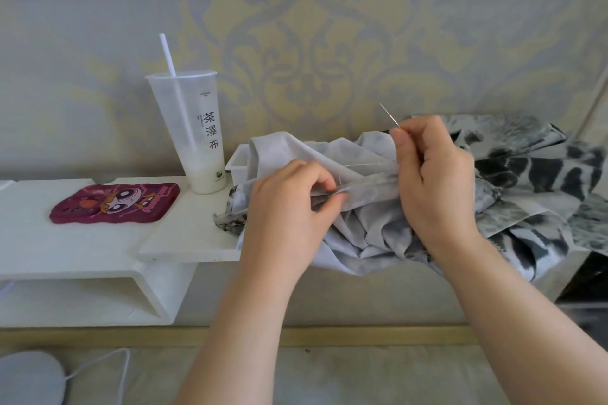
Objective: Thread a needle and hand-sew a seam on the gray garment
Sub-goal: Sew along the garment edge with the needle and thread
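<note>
Gray garment [362,230] heaped on the right end of the white shelf [82,240], at 3 o'clock from the plastic cup [194,128], lower folds spilling over the front edge toward 6 o'clock. Left hand [289,207] curled, thumb and forefinger pinching a folded seam edge of the cloth. Right hand [434,181] at 3 o'clock from the left, thumb and forefinger pinching the needle [390,115], tip pointing to 11 o'clock, clear of the fabric. Judged thin, limp and light: no shape of its own, likely to slide and bunch, so best gripped right at the fold, close beside the stitch point, stretched taut between both hands. Needle stiff, slim, sharp, probably slippery; best held low on the shaft as here. Thread [358,165] only a faint pale line from the seam toward the right hand, hard to follow. Needle eye hidden inside the pinch, so threading not confirmable. Stitches too fine to make out. At 3 o'clock, black-and-white patterned fabric [533,171] touching the gray; same piece or separate, cannot tell. White tray [238,163] at 10 o'clock from the heap, mostly covered, contents hidden.
</note>
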### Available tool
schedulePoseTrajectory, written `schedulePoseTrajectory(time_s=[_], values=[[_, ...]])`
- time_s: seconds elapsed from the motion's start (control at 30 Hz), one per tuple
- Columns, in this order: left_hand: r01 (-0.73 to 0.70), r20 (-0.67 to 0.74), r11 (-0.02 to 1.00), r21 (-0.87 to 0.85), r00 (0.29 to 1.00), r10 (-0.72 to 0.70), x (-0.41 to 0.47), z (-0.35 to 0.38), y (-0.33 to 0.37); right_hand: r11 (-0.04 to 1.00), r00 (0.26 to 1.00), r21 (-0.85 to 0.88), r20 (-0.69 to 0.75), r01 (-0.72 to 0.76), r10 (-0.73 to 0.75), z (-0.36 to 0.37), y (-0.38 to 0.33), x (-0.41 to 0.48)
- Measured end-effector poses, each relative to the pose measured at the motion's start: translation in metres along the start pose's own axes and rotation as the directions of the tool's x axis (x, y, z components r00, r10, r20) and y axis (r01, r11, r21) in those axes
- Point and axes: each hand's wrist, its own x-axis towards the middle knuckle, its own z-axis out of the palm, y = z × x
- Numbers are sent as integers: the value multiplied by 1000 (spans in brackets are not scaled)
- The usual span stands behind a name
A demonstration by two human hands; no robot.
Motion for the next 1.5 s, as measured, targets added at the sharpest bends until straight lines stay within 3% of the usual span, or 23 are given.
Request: schedulePoseTrajectory(time_s=[0.3, 0.43, 0.7, 0.9, 1.17, 1.37, 1.5], values=[[153, 89, 980, -130, 986, -142, -6, -7, 0, 999, 999, 28, 10, -33, 33, 0, -5, 0], [305, 161, 924, -228, 948, -273, -5, -13, 4, 999, 999, 23, 8, -46, 45, 1, -4, 0], [442, 237, 827, -346, 895, -379, -1, -26, 3, 1000, 1000, 12, 18, -10, 10, 0, -2, 0], [406, 224, 863, -300, 910, -350, -2, -24, 1, 999, 1000, 27, 11, 18, -19, 1, 0, 0], [218, 272, 976, -18, 940, -205, -6, -22, 1, 999, 999, 15, 1, 42, -42, 0, 1, -3], [201, 162, 979, -24, 968, -194, -8, -19, 5, 994, 994, -96, 98, 58, -49, -10, -15, 7], [226, 111, 971, -78, 970, -216, -9, -20, 9, 982, 974, -62, 157, 176, -164, -13, -43, 10]])
